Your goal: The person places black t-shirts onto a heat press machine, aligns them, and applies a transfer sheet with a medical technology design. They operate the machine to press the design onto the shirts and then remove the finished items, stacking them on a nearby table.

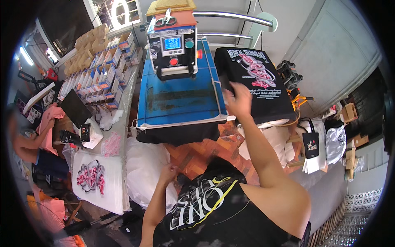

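My right hand [240, 100] reaches forward, fingers apart and slightly blurred, beside the right edge of the blue heat press plate [177, 101]. It holds nothing that I can see. Black cloth [179, 135] hangs out below the plate's front edge. On the right, next to that hand, a black T-shirt [263, 103] with a pink and white print lies spread on a second flat bed. My left hand [168, 172] hangs low in front of my body, its fingers curled, with nothing visible in it. The press's control box [173, 51] has a lit display and a red button.
Scissors [166, 20] rest on top of the control box. A table at left carries cartons [96, 78] and a white sheet with a pink print [96, 177]. Another person [31, 144] handles pink cloth at far left. A black tote bag [310, 144] hangs at right.
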`<state>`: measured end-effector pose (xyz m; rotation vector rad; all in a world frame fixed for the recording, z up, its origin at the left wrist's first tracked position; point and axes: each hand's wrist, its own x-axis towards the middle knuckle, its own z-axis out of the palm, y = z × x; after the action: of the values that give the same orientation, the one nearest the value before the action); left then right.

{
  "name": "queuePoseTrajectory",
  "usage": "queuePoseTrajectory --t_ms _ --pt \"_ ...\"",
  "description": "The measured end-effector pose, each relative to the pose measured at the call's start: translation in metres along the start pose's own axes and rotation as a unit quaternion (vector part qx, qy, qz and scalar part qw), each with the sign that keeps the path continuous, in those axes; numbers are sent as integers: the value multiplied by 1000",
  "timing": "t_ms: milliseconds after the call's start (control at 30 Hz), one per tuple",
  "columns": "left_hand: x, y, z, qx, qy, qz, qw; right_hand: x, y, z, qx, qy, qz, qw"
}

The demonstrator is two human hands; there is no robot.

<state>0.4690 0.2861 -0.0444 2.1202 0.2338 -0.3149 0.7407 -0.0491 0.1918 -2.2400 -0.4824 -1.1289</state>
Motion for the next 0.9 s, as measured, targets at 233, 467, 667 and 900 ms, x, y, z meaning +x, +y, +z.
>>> queuePoseTrajectory --t_ms 233,467,667,900 --pt "65 133 129 -67 -224 67 970 -174 296 -177 -265 73 483 831" --pt "171 271 238 -563 22 -97 821 -155 407 -238 382 111 719 570" --pt "132 336 178 -426 -22 -74 902 -124 491 -299 268 -222 621 702" --pt "108 432 136 -677 73 161 714 111 425 -260 564 144 406 704"
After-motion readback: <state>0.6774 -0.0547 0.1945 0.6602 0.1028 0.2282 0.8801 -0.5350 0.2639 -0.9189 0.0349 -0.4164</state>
